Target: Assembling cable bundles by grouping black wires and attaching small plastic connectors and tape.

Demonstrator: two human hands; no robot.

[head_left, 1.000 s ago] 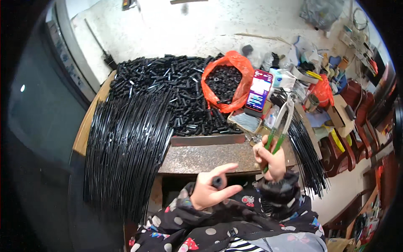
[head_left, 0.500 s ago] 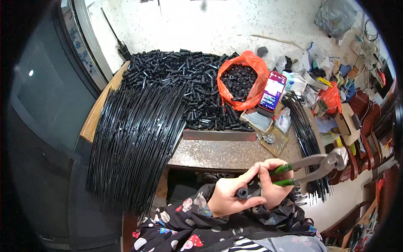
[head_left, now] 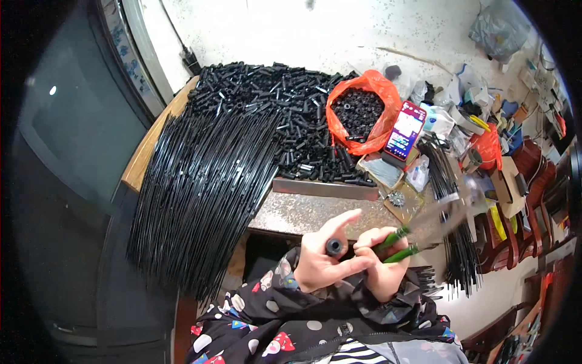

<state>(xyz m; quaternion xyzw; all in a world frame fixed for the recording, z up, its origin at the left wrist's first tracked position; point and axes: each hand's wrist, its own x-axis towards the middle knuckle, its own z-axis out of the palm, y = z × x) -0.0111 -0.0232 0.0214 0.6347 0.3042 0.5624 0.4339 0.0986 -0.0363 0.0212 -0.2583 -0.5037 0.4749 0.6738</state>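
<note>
My left hand [head_left: 315, 264] is closed round a short black tube [head_left: 333, 246], its round open end facing up. The index finger and thumb of that hand stretch out toward the right hand, apart from the tube. Beside it, my right hand [head_left: 385, 278] grips the pliers [head_left: 393, 239] by their green handles. The metal jaws point to the upper right and are smeared by motion. Both hands are over the near edge of the table [head_left: 297, 212]. Whether the fingertips also pinch something small between the hands is hard to make out.
Long thin black rods [head_left: 200, 182] spread over the left side; a pile of short black tubes [head_left: 254, 85] lies behind a metal strip [head_left: 324, 188]. An orange bag [head_left: 332, 121] of black rings, a lit phone [head_left: 405, 130], a dish of small metal parts [head_left: 397, 199] and more rods [head_left: 462, 255] are on the right.
Both hands have shifted slightly left. The left index finger and thumb have spread apart, away from the right fingertips. The pliers' jaws have swung left and up in the picture.
</note>
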